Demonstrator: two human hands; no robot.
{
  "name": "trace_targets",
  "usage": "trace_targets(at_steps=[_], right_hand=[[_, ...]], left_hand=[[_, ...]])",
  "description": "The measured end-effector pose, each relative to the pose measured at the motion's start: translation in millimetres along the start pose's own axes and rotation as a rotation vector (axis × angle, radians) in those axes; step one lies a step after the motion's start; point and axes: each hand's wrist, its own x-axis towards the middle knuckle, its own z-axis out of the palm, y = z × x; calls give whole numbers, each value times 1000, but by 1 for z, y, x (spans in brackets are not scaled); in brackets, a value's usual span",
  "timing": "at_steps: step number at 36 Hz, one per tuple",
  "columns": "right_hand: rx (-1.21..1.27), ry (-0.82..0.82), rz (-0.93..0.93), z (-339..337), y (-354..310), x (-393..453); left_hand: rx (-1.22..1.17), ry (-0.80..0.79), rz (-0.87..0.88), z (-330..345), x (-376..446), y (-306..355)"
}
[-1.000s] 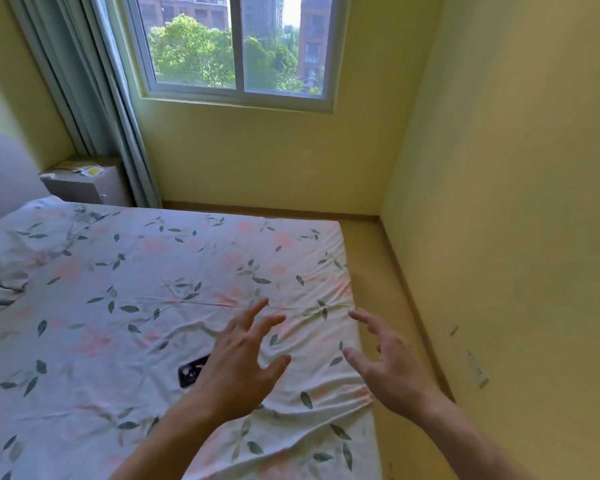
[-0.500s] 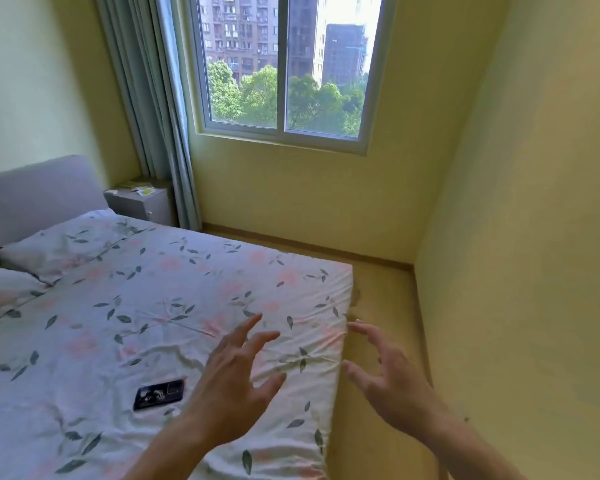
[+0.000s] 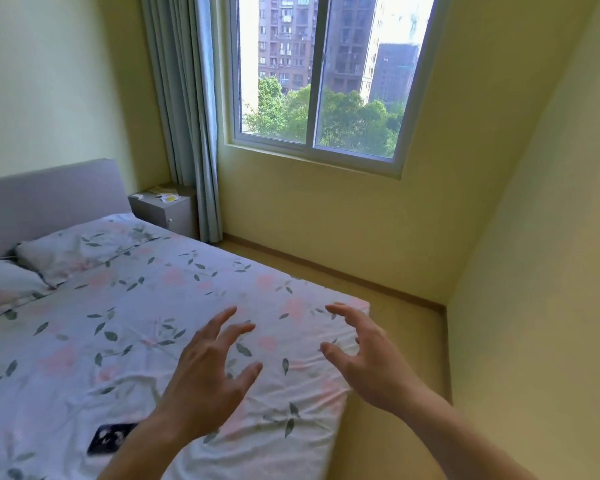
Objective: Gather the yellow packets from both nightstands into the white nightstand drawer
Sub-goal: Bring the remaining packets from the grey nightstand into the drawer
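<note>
**Hands over the bed, packets far off**

We held both hands above the floral bed (image 3: 125,306), left hand (image 3: 207,379) and right hand (image 3: 364,362) apart, fingers spread, gripping nothing. One dark phone (image 3: 113,441) lay nearby. Two pillows (image 3: 80,251) sat beyond. On the far nightstand (image 3: 163,209) lay one yellow packet (image 3: 170,198) among papers; its axis was too small to read.

Pale yellow walls (image 3: 343,216) meet in a corner at the right; a white-framed sliding window (image 3: 321,81) shows bright daylight, green trees and tall apartment blocks; a grey-blue curtain (image 3: 184,109) hangs at its left; a bed (image 3: 118,323) with a floral sheet, two matching pillows (image 3: 80,251) and a grey padded headboard (image 3: 49,195) fills the left; tan floor (image 3: 406,341) runs along a wooden skirting board (image 3: 326,271)
</note>
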Motion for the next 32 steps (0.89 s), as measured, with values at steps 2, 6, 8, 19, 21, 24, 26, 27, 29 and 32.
trace_targets(at_steps=[2, 6, 8, 19, 21, 24, 26, 27, 29, 32], right_hand=[[-2, -4, 12, -16, 17, 31], [-24, 2, 32, -53, 47, 90], [-19, 20, 44, -73, 60, 117], [-5, 75, 29, -170, 154, 260], [6, 64, 11, -185, 175, 290], [6, 38, -21, -210, 205, 336], [10, 18, -36, -228, 225, 368], [14, 3, -43, -238, 234, 383], [20, -39, -60, -257, 251, 415], [18, -74, -99, -282, 273, 465]], left_hand=[[-16, -10, -4, 17, 38, 8], [-31, -34, 29, 45, 118, 37], [-31, -39, 51, 55, 155, 55], [-24, -22, 118, 119, 334, 128], [-15, -6, 113, 135, 365, 137], [0, 10, 87, 159, 412, 151], [6, 21, 40, 174, 442, 159], [13, 28, 15, 180, 455, 162], [35, 48, -32, 191, 481, 170], [57, 82, -105, 202, 516, 180]])
